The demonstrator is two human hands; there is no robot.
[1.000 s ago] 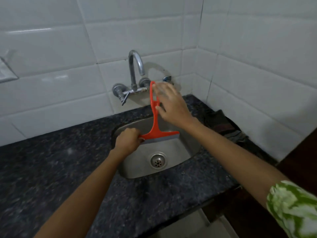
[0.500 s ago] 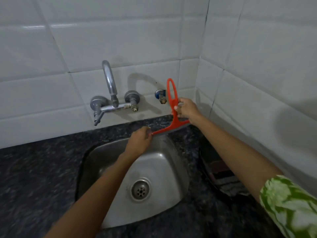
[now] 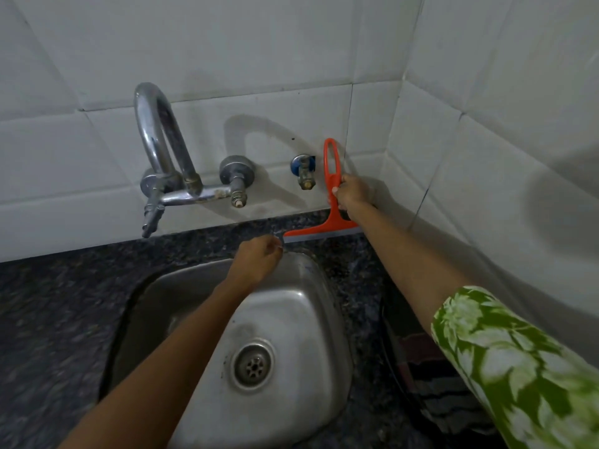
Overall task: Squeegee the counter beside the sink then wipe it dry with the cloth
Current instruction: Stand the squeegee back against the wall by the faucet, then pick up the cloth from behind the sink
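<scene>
An orange squeegee (image 3: 324,228) stands with its grey blade down on the dark granite counter (image 3: 350,270) behind the steel sink (image 3: 311,286), close to the back wall. My right hand (image 3: 351,192) grips its looped handle. My left hand (image 3: 259,257) hovers over the sink's back rim with curled fingers, its fingertips at the blade's left end; whether they touch it I cannot tell. A dark striped cloth (image 3: 434,384) lies on the counter to the right of the sink, partly hidden by my right arm.
A chrome tap (image 3: 168,176) juts from the tiled back wall over the sink's left side. A small blue valve (image 3: 304,173) sits on the wall just left of the squeegee handle. A tiled side wall (image 3: 486,189) closes off the counter's right.
The squeegee has gone from over the sink back and right to the counter strip by the wall. My left hand has slid off the blade's end. The view has tilted down.
</scene>
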